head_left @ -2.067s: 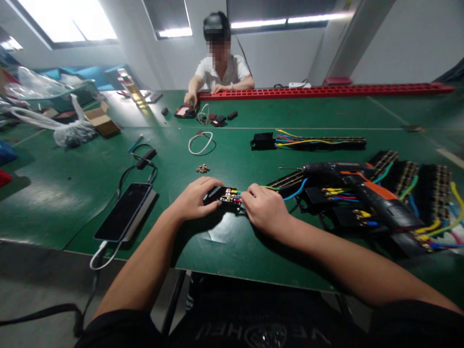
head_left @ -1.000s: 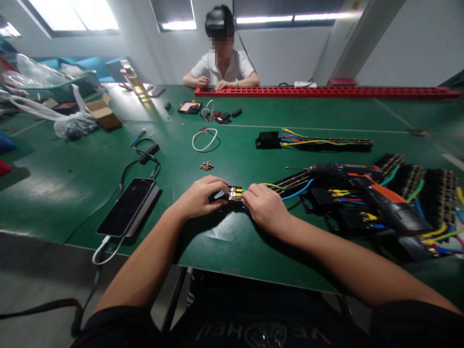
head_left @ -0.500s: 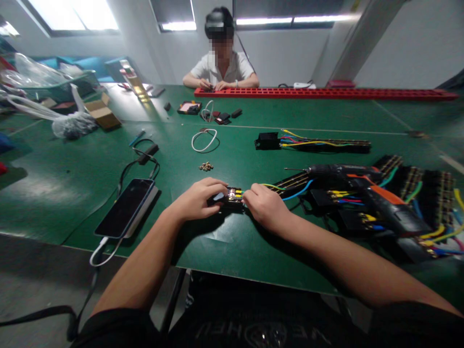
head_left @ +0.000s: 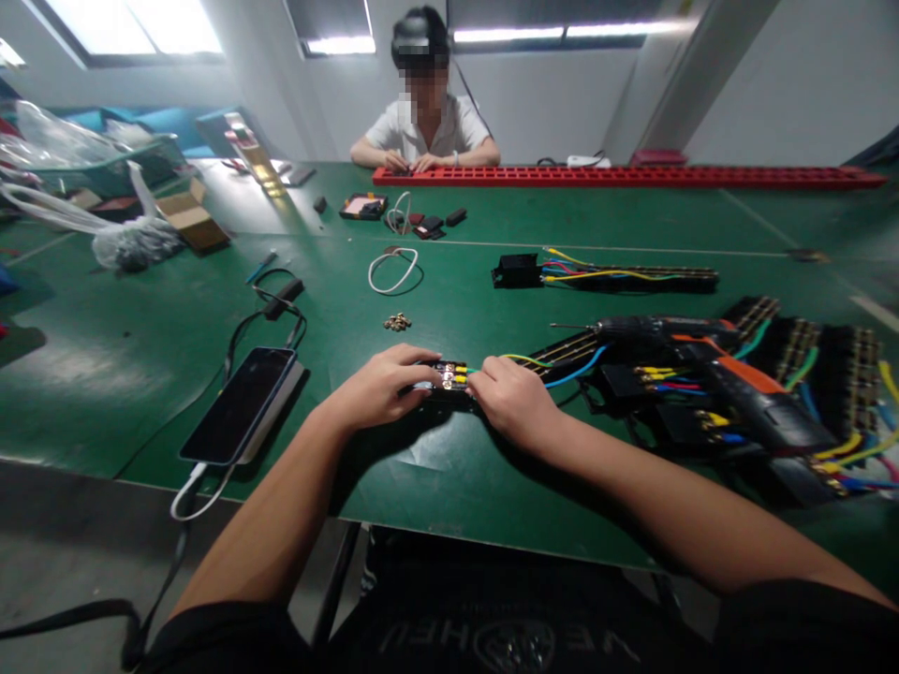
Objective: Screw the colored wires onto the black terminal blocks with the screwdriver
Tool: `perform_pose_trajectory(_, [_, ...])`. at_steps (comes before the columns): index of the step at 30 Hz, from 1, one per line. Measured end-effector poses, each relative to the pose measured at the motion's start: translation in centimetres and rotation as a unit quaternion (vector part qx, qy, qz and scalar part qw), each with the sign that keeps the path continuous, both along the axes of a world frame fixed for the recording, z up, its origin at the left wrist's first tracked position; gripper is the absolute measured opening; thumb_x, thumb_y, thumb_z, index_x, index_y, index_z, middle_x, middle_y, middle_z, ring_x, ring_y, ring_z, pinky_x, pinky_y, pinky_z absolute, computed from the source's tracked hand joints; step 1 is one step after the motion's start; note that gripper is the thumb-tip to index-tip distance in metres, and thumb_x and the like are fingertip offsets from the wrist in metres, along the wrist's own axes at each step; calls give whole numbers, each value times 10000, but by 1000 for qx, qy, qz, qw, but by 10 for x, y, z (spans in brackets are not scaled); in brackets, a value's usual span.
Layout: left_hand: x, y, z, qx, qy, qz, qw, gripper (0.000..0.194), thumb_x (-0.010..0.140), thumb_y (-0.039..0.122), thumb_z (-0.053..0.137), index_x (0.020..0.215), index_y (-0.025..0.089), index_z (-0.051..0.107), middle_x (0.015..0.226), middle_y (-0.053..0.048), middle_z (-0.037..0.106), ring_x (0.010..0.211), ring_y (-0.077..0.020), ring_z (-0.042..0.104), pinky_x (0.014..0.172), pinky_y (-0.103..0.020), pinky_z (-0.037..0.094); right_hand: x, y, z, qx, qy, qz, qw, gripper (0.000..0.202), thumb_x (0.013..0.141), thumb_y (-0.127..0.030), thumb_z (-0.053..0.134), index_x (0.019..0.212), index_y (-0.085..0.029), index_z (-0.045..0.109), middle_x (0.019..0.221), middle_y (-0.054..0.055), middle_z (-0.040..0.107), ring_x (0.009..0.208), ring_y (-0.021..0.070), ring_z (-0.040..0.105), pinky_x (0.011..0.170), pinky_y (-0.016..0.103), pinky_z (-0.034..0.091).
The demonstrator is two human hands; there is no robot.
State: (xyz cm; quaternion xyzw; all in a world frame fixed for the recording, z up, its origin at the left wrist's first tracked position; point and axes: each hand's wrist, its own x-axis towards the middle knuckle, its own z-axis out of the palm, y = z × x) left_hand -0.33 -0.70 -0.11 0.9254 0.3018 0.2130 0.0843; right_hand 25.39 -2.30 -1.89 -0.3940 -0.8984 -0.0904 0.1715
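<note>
Though between phone (head_left: 239, 404) and drill (head_left: 744, 370), left hand (head_left: 375, 388) around terminal block (head_left: 456, 394), right hand (head_left: 518, 401) around wires (head_left: 593, 361).

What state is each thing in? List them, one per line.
Left hand: gripping black connector block
Right hand: pinching block's wires
Phone: screen dark, white cable plugged in
Power drill: lying flat, unheld
Cardboard box: open
Brass pieces: loosely heaped
Bottle: part-filled
Red slotted strip: lying flat

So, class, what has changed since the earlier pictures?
The co-worker's right hand has left the small black-rimmed tray for the red slotted rail. The left hand still holds the black terminal block, a finger now over it; the right hand its wires; power drill unmoved.
</note>
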Motion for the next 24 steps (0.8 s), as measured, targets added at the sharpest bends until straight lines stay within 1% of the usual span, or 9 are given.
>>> perform_pose_trajectory(5, [-1,1,-2,11,4,-1,1000,261,903,128,593,1124,191,717,1335,-151,643,1169,-277,646,980,-471,551,-1,0,0,10,1,-6,1000,262,1004,-246,488,851,-152,678,836,75,587,780,172,412,695,320,224])
perform_pose_trajectory(11, [-1,0,-1,14,5,-1,1000,290,902,122,588,1144,211,721,1350,-133,632,1184,-264,637,995,-464,553,-1,0,-2,12,-4,-8,1000,259,1002,-242,490,846,-153,676,842,77,589,781,174,411,695,322,225])
perform_pose_trajectory(17, [1,1,0,18,-5,-16,1000,326,881,85,578,1148,201,725,1311,-138,635,1178,-260,629,996,-460,553,3,3,0,0,-9,26,1000,253,1001,-219,484,864,-140,682,855,81,585,799,172,419,714,315,262])
perform_pose_trajectory(24, [2,1,2,6,-17,-24,1000,319,889,91,579,1144,216,724,1280,-126,635,1158,-250,621,993,-456,548,6,2,6,4,-13,51,999,246,991,-197,477,867,-132,680,849,81,583,790,167,412,718,309,277])
